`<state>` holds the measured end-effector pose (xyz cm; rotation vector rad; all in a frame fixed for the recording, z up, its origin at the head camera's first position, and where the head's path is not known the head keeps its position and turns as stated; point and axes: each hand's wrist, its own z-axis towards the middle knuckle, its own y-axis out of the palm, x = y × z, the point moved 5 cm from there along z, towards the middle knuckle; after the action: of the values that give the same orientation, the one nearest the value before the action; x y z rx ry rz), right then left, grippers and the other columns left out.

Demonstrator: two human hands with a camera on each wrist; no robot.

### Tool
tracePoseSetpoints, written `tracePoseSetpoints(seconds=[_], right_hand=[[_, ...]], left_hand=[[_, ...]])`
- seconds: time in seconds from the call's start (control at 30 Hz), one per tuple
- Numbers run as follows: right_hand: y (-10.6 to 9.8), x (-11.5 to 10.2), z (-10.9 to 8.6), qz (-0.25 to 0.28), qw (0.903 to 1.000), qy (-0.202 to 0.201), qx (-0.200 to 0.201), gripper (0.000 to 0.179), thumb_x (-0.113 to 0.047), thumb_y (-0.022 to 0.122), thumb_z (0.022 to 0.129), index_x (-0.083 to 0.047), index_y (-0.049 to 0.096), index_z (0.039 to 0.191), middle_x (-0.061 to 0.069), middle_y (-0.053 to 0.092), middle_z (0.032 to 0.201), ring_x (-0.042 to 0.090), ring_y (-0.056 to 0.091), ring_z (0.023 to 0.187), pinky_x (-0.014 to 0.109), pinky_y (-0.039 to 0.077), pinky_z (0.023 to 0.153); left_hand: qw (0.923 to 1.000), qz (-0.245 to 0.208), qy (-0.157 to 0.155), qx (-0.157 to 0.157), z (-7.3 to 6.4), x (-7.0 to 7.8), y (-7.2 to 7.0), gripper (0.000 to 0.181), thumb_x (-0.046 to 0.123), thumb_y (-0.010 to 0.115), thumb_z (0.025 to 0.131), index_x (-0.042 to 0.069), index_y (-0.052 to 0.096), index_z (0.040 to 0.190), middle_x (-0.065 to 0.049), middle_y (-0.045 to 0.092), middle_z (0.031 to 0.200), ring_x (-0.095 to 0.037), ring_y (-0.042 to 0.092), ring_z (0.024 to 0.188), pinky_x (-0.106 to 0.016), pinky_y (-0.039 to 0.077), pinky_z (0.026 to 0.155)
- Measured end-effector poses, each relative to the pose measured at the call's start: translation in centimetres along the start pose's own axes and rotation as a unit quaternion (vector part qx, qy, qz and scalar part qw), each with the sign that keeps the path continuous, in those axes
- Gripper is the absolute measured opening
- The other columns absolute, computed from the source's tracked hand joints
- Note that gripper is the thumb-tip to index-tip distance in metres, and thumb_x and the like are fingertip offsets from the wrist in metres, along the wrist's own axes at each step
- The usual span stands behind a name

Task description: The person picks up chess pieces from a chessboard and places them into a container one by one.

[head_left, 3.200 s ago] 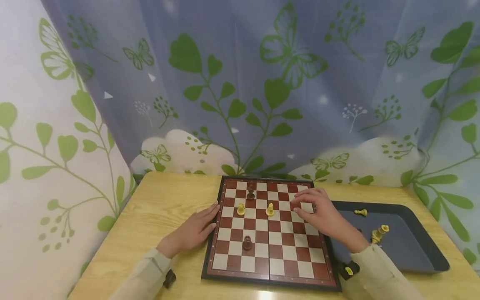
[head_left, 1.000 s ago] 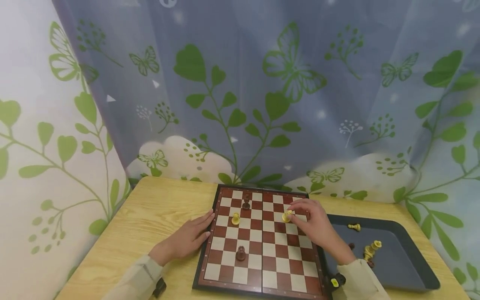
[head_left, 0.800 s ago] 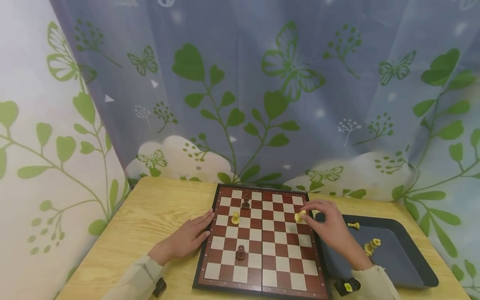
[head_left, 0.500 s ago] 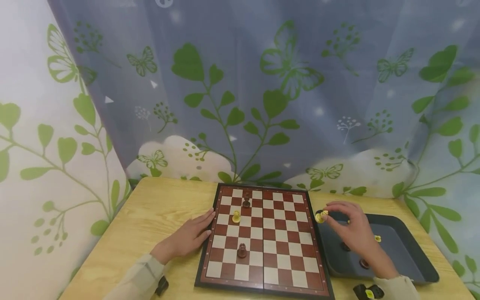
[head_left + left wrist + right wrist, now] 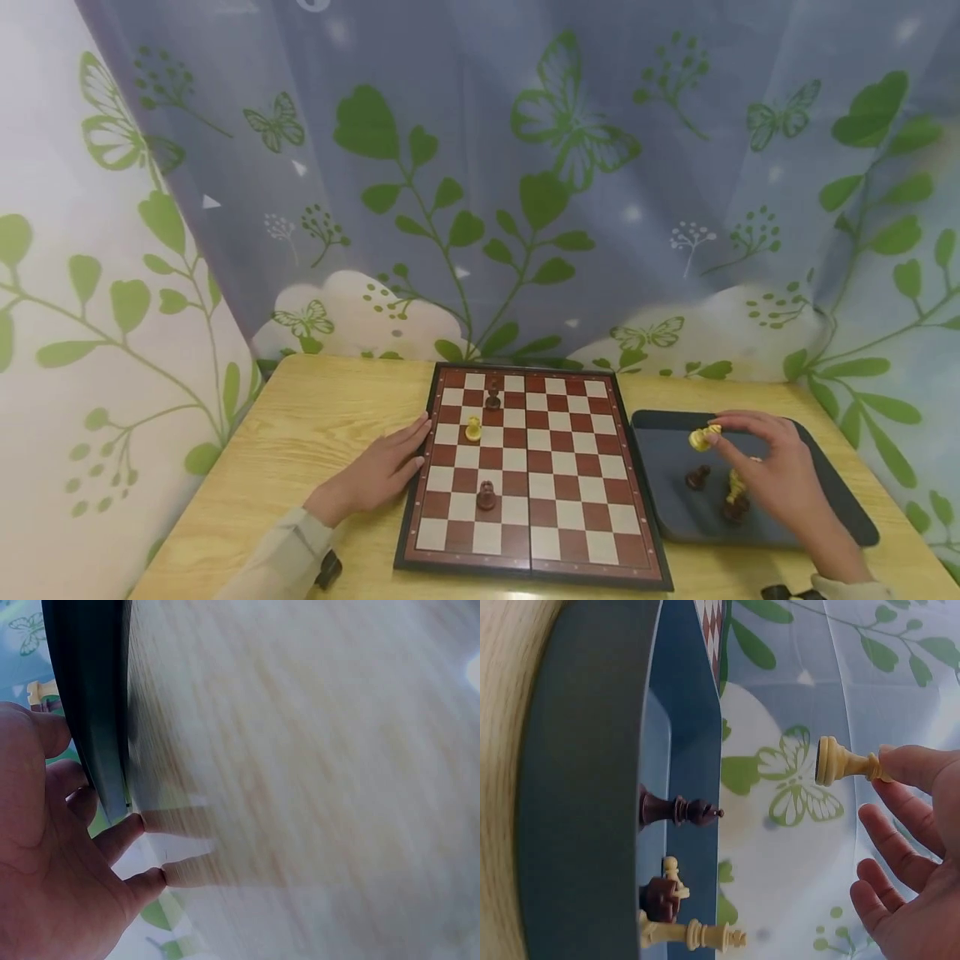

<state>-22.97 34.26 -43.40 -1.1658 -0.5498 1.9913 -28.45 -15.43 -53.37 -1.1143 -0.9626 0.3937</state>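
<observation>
My right hand (image 5: 783, 475) pinches a pale yellow chess piece (image 5: 701, 439) by its top between thumb and forefinger, above the dark tray (image 5: 663, 442). In the right wrist view, the chess piece (image 5: 844, 761) lies sideways to that camera, its top covered by fingertips. My left hand (image 5: 371, 479) has extended fingers and touches the left edge of the red-and-white chessboard (image 5: 555, 467). Standing on the board's left half are a dark chess piece (image 5: 492, 396) toward the back, a yellow one (image 5: 472, 429) below it and another dark one (image 5: 486, 495) nearer the front.
Inside the tray are a dark bishop (image 5: 694, 810), a small cream pawn (image 5: 671, 870) and a cream king (image 5: 697, 934), beside another dark piece (image 5: 660, 898). The tray stands right of the board on a wooden table (image 5: 337, 392). A patterned curtain (image 5: 480, 208) closes off the back.
My right hand took hold of the yellow piece near the board's middle, lifted it and carried it right, over the tray. The left hand stays at the board's edge.
</observation>
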Motion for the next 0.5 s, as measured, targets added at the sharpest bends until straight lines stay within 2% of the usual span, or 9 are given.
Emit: tracePoseSetpoints(seconds=[0.13, 0.23, 0.33, 0.5], right_hand=[[-0.8, 0.5, 0.4, 0.006, 0.9999, -0.006, 0.010, 0.018, -0.013, 0.081, 0.087, -0.005, 0.077, 0.103, 0.002, 0.067, 0.115, -0.004, 0.040, 0.111, 0.062, 0.036, 0.091], [-1.2, 0.9, 0.5, 0.002, 0.9998, -0.012, 0.013, 0.019, -0.013, 0.081, 0.088, -0.006, 0.076, 0.105, 0.001, 0.068, 0.115, -0.015, 0.037, 0.110, 0.059, 0.038, 0.091], [-1.7, 1.6, 0.0, -0.015, 0.9997, -0.009, 0.017, 0.018, -0.013, 0.081, 0.088, -0.008, 0.076, 0.105, -0.009, 0.067, 0.112, -0.020, 0.037, 0.108, 0.042, 0.040, 0.090], [-2.1, 3.1, -1.2, -0.033, 0.9992, -0.004, 0.023, 0.018, -0.010, 0.083, 0.085, -0.009, 0.077, 0.102, -0.017, 0.068, 0.103, -0.026, 0.040, 0.102, 0.017, 0.037, 0.079]], left_hand=[[1.0000, 0.000, -0.003, 0.004, 0.1, -0.1, -0.1, 0.058, 0.027, 0.042, 0.110, -0.001, 0.028, 0.159, -0.016, 0.022, 0.168, -0.043, 0.031, 0.149, -0.075, 0.024, 0.113], [0.9999, -0.002, -0.002, 0.010, 0.3, -0.1, -0.3, 0.058, 0.026, 0.043, 0.110, -0.001, 0.028, 0.159, -0.016, 0.022, 0.167, -0.043, 0.031, 0.149, -0.075, 0.024, 0.113], [0.9999, -0.005, 0.005, 0.012, 0.5, 0.0, -0.3, 0.058, 0.027, 0.043, 0.110, -0.001, 0.028, 0.159, -0.016, 0.022, 0.167, -0.044, 0.031, 0.149, -0.075, 0.024, 0.113], [0.9999, -0.003, 0.013, 0.004, 0.2, 0.1, -0.1, 0.057, 0.026, 0.042, 0.110, -0.003, 0.029, 0.158, -0.019, 0.023, 0.166, -0.046, 0.032, 0.148, -0.076, 0.025, 0.112]])
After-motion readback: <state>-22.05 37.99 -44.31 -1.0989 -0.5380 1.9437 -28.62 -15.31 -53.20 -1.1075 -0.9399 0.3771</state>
